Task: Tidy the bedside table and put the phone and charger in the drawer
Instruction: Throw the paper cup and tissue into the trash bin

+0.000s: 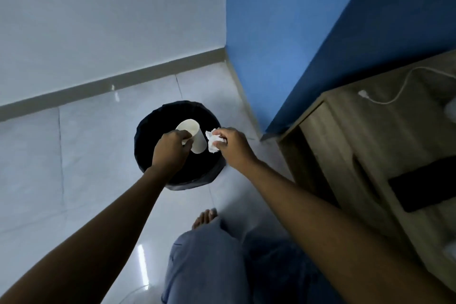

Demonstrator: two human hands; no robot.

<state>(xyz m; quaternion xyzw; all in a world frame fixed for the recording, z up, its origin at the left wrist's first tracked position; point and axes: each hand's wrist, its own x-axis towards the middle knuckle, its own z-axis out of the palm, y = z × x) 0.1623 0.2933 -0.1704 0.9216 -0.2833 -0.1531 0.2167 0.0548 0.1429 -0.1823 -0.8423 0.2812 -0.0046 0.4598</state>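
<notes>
Now both hands are held out over a black bin (148, 136) that stands on the tiled floor (86, 168) near the corner of the room. The left hand (170, 153) is closed around a white paper cup (193, 137), tilted with its mouth up and to the left, above the opening of the bin. The right hand (233, 147) pinches a crumpled white tissue (213, 142) between the fingertips, just beside the cup. To the right stands the wooden counter (345, 143). On its top lie a dark phone (424, 184), flat, and farther back a white charger cable (394, 92) with its plug end free. Below, the person's knee in blue trousers and a bare foot are visible.
</notes>
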